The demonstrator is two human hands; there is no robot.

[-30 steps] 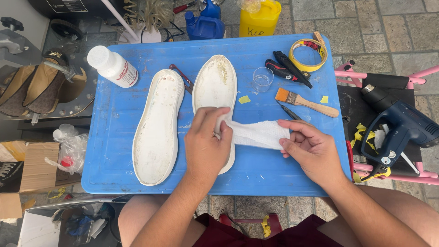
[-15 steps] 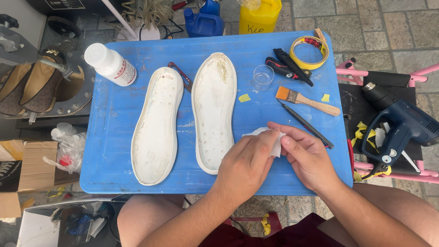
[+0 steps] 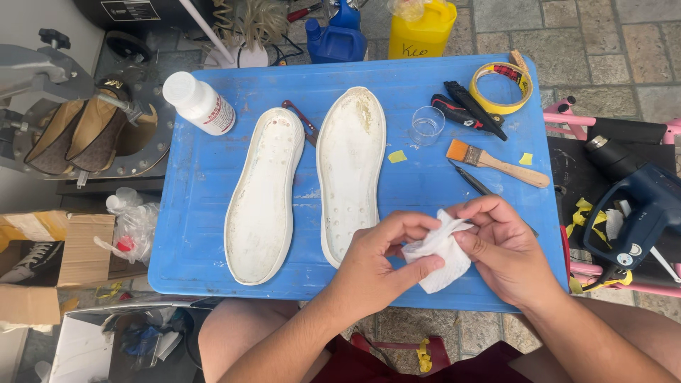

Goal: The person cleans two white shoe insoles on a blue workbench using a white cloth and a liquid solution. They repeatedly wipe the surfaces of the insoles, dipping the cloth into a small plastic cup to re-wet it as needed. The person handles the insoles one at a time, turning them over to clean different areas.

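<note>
Both my hands hold a crumpled white cloth (image 3: 441, 255) over the near right part of a blue tray table (image 3: 198, 213). My left hand (image 3: 379, 259) pinches the cloth from the left with thumb and fingers. My right hand (image 3: 504, 248) grips it from the right. Two white shoe soles lie side by side on the table, tread side down: one at the left (image 3: 262, 191) and one at the middle (image 3: 351, 167), just left of my left hand. Neither hand touches a sole.
On the table: a white bottle (image 3: 200, 104), a clear cup (image 3: 427, 125), a paintbrush (image 3: 496, 163), a yellow tape roll (image 3: 502, 86), black-handled tools (image 3: 468, 110). A blue heat gun (image 3: 649, 209) lies at the right. Shoe uppers on a machine (image 3: 74, 131) stand left. Blue and yellow jugs sit behind.
My left hand left the middle sole, where it pressed the stretched cloth, and joined my right hand. The cloth is now bunched into a wad between both hands near the table's front edge.
</note>
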